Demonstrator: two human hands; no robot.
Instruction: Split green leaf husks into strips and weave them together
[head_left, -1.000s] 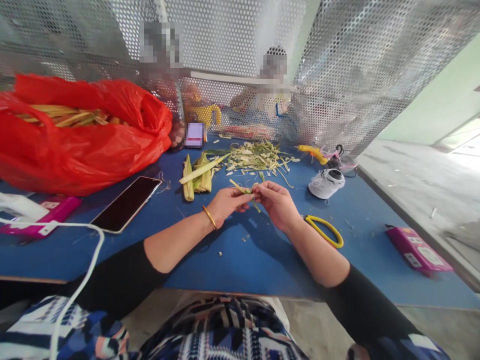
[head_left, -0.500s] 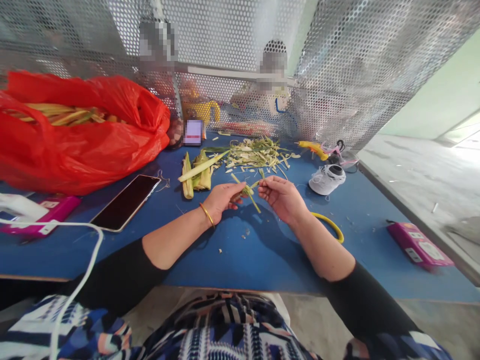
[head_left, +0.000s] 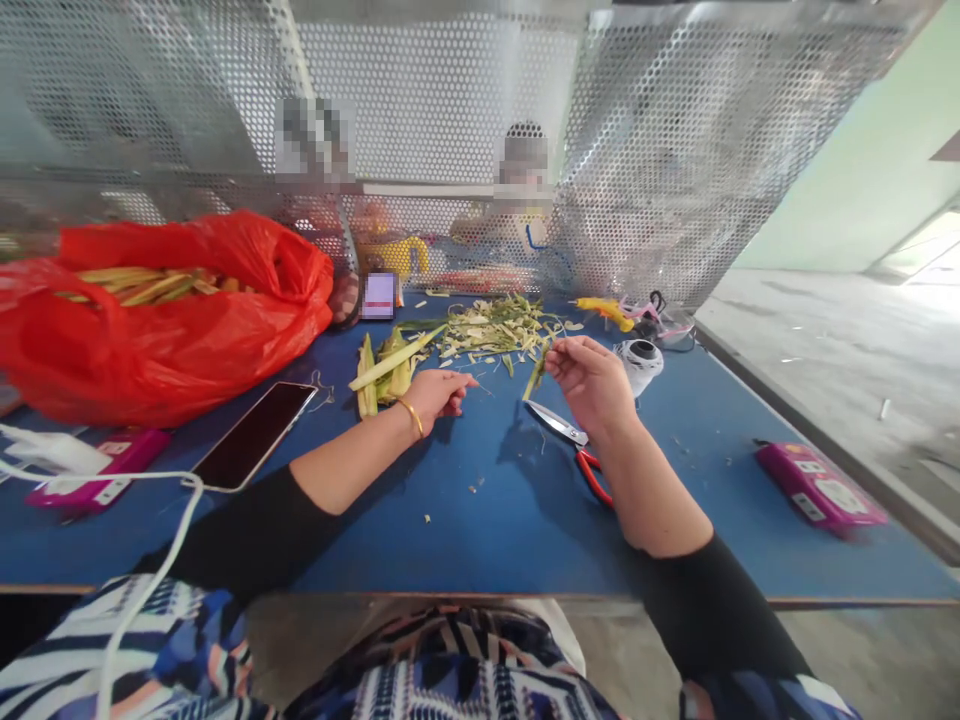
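Green strip [head_left: 535, 377]: likely light, limp, easily torn; best pinched near one end. Seemingly held between near-touching fingers of right hand [head_left: 590, 380]; left hand [head_left: 435, 395] curled, contents unclear.

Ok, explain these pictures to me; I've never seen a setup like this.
There is no machine: these are a person's own bare hands. Every picture comes from one camera worn on the head, looking forward and down. On the blue table lie a red bag with yellowish strips inside, a phone, pale green stalk pieces, a heap of scraps, scissors and a white spool. The right hand seems to pinch a green strip near the scissors' tip. Whether the left hand, near the stalk pieces, holds anything is unclear.
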